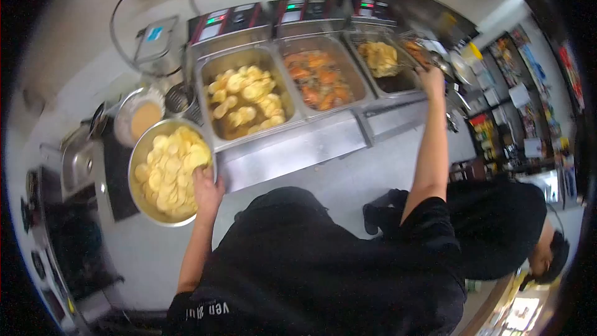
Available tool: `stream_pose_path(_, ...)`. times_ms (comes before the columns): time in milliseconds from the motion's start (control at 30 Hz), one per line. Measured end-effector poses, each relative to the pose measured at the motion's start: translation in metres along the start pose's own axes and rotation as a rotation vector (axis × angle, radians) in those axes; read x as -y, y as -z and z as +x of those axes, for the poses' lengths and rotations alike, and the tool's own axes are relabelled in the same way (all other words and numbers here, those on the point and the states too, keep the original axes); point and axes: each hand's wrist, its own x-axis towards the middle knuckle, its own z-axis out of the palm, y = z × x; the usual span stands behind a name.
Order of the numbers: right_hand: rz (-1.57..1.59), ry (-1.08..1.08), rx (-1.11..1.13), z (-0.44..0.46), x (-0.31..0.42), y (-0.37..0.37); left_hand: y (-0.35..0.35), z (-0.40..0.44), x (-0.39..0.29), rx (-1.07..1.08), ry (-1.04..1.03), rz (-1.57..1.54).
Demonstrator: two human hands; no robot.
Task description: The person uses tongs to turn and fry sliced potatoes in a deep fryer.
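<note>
Thin yellow slices [168,171] fill a round metal bowl [144,205] at the left. My left hand [208,188] is closed on the bowl's right rim. More pale slices [249,90] lie in liquid in the left fryer vat [219,138]. Orange-brown pieces [318,78] sit in bubbling oil in the middle vat. At the right vat, my right hand [429,79] is closed at the end of a thin handle, which leads to a strainer holding a yellow fried clump [380,57]. The fingers of my right hand are small and partly blurred.
Behind the vats stand control boxes [230,20] with lit displays. A bowl of tan batter [145,117] is at the left, near a sink [81,162]. Another person in black [497,224] is bent over at the right. Stocked shelves [519,106] stand beyond.
</note>
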Motion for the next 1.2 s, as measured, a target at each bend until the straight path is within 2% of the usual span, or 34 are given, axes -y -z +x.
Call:
stream_pose_path(67,-0.058,-0.021,0.064,0.007,0.006,0.008,-0.001,-0.001,0.001,-0.04,-0.004,0.008)
stream_pose_path(100,-0.086,0.013,0.01,-0.008,0.029,0.025,-0.001,-0.002,0.001,-0.066,-0.016,0.012)
stream_pose_path(133,-0.09,0.135,-0.001,-0.002,0.022,0.021,0.0,-0.001,0.001,-0.067,0.014,0.034)
stream_pose_path(200,-0.116,0.288,-0.04,-0.033,0.067,0.049,0.001,0.001,-0.001,-0.05,0.006,-0.005)
stream_pose_path(333,-0.031,0.644,0.229,-0.087,0.147,0.07,0.002,0.001,-0.003,-0.049,0.033,0.012)
stream_pose_path(433,-0.093,0.911,0.409,-0.125,0.195,0.053,0.001,0.001,-0.004,-0.056,0.024,0.04)
stream_pose_path(467,-0.102,1.03,0.364,-0.133,0.203,0.038,0.002,0.001,-0.004,-0.05,0.027,0.032)
stream_pose_path(567,-0.14,1.129,0.332,-0.165,0.235,0.017,0.003,0.003,-0.006,-0.045,0.034,0.042)
stream_pose_path(700,-0.134,1.152,0.307,-0.206,0.25,-0.017,0.002,0.002,-0.005,-0.066,0.034,0.041)
stream_pose_path(833,-0.026,1.073,0.286,-0.238,0.26,-0.041,0.001,0.001,-0.005,-0.063,0.043,0.034)
stream_pose_path(1000,0.018,0.926,0.299,-0.249,0.277,-0.073,0.001,0.002,-0.004,-0.09,0.023,0.035)
stream_pose_path(1200,0.028,0.895,0.275,-0.251,0.302,-0.101,-0.002,0.0,-0.001,-0.06,0.034,0.003)
